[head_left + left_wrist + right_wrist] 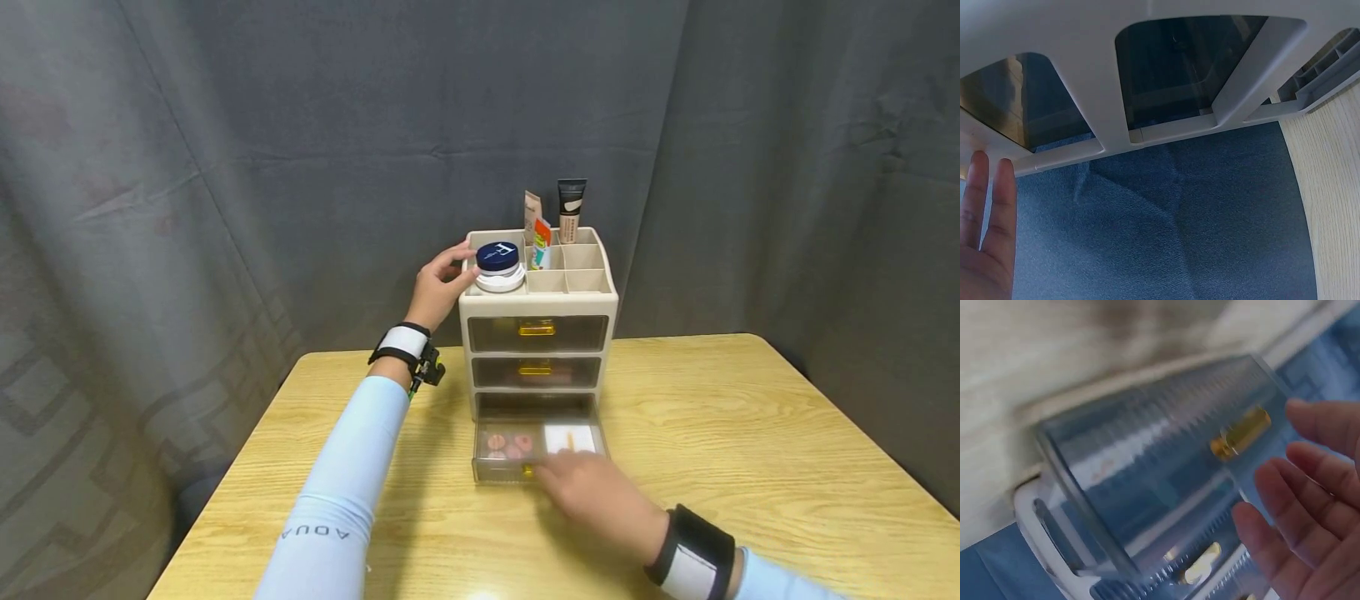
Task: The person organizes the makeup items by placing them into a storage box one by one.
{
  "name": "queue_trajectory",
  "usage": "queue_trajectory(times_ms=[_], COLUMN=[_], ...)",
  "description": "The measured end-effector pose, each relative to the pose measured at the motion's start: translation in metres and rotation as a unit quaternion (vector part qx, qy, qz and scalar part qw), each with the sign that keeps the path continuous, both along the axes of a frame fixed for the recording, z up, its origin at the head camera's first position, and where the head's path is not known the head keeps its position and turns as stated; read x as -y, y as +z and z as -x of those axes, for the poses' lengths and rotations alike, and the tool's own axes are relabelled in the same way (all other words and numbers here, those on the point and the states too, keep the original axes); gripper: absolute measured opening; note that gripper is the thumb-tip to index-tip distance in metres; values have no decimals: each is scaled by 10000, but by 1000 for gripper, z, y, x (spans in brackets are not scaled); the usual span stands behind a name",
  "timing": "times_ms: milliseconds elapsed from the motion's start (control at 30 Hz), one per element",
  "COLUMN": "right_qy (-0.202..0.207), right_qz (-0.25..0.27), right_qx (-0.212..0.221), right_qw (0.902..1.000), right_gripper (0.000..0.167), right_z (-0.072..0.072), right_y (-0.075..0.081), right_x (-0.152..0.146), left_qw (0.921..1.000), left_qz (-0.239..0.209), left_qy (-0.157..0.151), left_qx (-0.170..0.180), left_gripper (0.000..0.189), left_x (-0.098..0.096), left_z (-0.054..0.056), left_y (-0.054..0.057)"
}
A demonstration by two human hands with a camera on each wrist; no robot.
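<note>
A cream desktop organizer [540, 303] with smoky drawers stands at the table's back. My left hand [442, 287] rests at its upper left edge, beside a navy-lidded round jar [498, 257] on a white round case [500, 280]. In the left wrist view, two straight fingers [1002, 212] lie against the organizer's side. The bottom drawer [487, 472] is pulled out, holding pinkish round items [510, 444] and a white square item [558, 435]. My right hand [600, 497], blurred, is at the drawer's front. Its spread, loosely bent fingers are apart from the yellow handle [1242, 432].
Tubes stand in the top compartments: a black-and-beige one [571, 212], a beige one [531, 208] and a small colourful one [541, 246]. The upper drawer [495, 334] and middle drawer [495, 372] are closed. Grey curtain [375, 167] hangs behind the wooden table [750, 433].
</note>
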State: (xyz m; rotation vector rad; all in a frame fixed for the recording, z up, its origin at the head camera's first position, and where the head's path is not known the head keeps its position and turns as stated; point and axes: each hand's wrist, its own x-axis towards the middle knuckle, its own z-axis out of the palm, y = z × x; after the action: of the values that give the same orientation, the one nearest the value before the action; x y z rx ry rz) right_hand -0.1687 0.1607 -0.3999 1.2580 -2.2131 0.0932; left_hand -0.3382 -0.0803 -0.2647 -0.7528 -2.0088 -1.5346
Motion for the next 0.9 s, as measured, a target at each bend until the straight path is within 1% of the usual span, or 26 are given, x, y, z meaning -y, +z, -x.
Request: queue_trajectory(times_ms=[133,267,367,467,533,600,700,767,833,900], right_qy=[83,93,136,233,303,341,360,346,349,346], right_qz=[-51,-130,-66,41,109,151,179,182,195,220], right_qx=[-236,-431,-515,-639,-734,-822,-906,-950,-963,-941], right_qw=[9997,9989,9986,9977,9968,9959,9951,9947,9945,9947], right_gripper=[23,21,22,15,18,28,34,43,46,42], right_z=[-1,1,3,6,9,11,13,14,14,14], right_y=[-12,-20,-24,-28,-29,-30,-31,-32,-33,-33], right_x=[0,0,0,-1,-1,-1,-1,0,0,0], left_qw=[10000,10000,10000,10000,10000,10000,9999,9999,9999,9999], left_qz=[-27,8,13,17,15,8,-27,-31,-23,-19], left_qy=[-85,-67,-47,-41,-24,12,77,110,131,124], left_qx=[-41,-64,-43,-5,5,32,58,77,78,73], left_gripper=[32,32,32,32,32,33,32,32,31,31], left_x=[0,0,0,-1,0,1,4,5,5,5], left_z=[1,1,1,2,10,18,31,32,33,32], left_y=[0,-1,0,0,-4,-8,-15,-16,-17,-18])
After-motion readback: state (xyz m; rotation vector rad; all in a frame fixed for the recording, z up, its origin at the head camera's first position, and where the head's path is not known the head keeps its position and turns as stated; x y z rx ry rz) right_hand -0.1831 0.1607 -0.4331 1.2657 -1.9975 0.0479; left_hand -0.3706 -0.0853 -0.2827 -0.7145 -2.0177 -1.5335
